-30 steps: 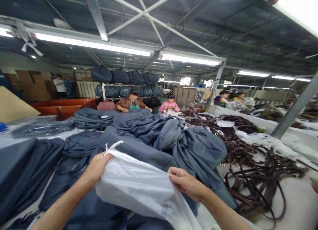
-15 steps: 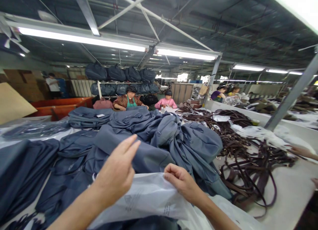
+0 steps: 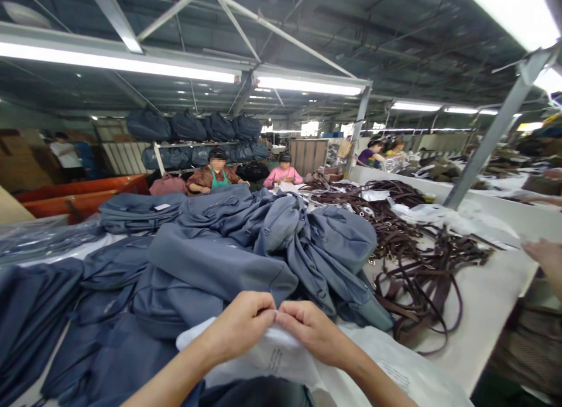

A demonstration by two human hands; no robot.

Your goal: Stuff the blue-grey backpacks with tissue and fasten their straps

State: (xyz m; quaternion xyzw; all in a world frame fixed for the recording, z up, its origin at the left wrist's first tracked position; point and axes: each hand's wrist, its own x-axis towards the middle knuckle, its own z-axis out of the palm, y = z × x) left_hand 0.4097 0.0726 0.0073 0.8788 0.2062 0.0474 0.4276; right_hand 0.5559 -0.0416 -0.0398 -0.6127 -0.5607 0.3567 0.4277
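Observation:
My left hand (image 3: 248,325) and my right hand (image 3: 309,331) meet at the lower middle, both pinching the edge of a translucent plastic bag (image 3: 274,360) with small dark print. Their fingertips nearly touch. Dark blue fabric (image 3: 257,392) shows under the plastic at the bottom edge. Just beyond my hands lies a heap of blue-grey bags (image 3: 219,263), folded and slumped over one another. More white plastic bags (image 3: 386,360) spread out to the right of my right forearm.
Dark brown straps (image 3: 421,290) with metal buckles lie tangled on the white table (image 3: 487,301) at right. A co-worker's hand (image 3: 544,257) reaches in at the right edge. Two people sit beyond the heap. An orange bin (image 3: 83,196) stands at far left.
My left hand, raised with fingers extended before, has come down and right to the plastic bag's edge and closed on it beside my right hand. The view has turned slightly right.

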